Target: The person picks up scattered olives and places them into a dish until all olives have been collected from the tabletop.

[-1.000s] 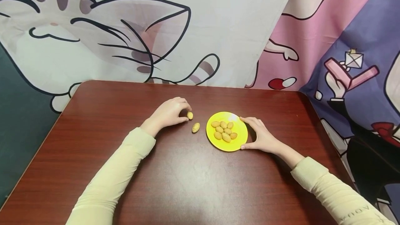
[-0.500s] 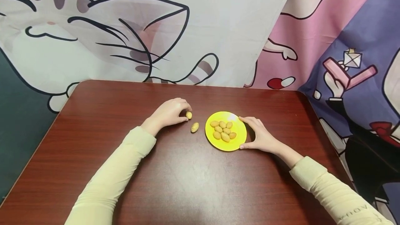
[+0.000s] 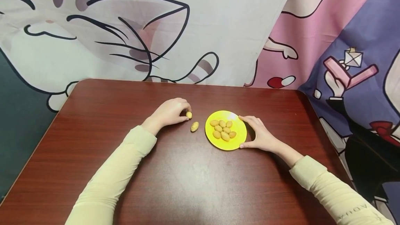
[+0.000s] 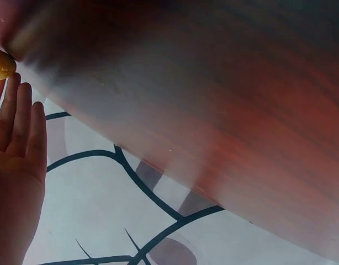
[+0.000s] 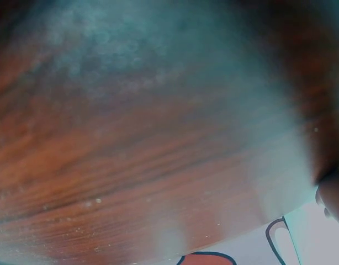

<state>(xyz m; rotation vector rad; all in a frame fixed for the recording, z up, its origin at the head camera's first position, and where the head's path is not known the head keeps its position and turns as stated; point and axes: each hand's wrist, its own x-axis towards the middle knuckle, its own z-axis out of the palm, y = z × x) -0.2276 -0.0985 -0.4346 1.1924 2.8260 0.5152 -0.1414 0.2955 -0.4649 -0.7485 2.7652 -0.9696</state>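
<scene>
In the head view my left hand [image 3: 172, 111] pinches a small yellow oval fruit [image 3: 189, 115] between thumb and fingers, low over the table. The left wrist view shows the same fruit [image 4: 3, 65] at the fingertips. A second oval fruit [image 3: 194, 126], with dark marks, lies on the table between that hand and a round yellow plate [image 3: 224, 147]. Several similar tan-yellow fruits [image 3: 225, 136] are grouped in the middle of the plate. My right hand [image 3: 260, 135] holds the plate's right rim, thumb at the near side and fingers at the far side.
All of this is on a dark reddish wooden table [image 3: 187, 176] with rounded far corners. Behind its far edge hangs a cloth [image 3: 231, 37] printed with a cartoon cat and other figures. Printed cloth also hangs past the right edge.
</scene>
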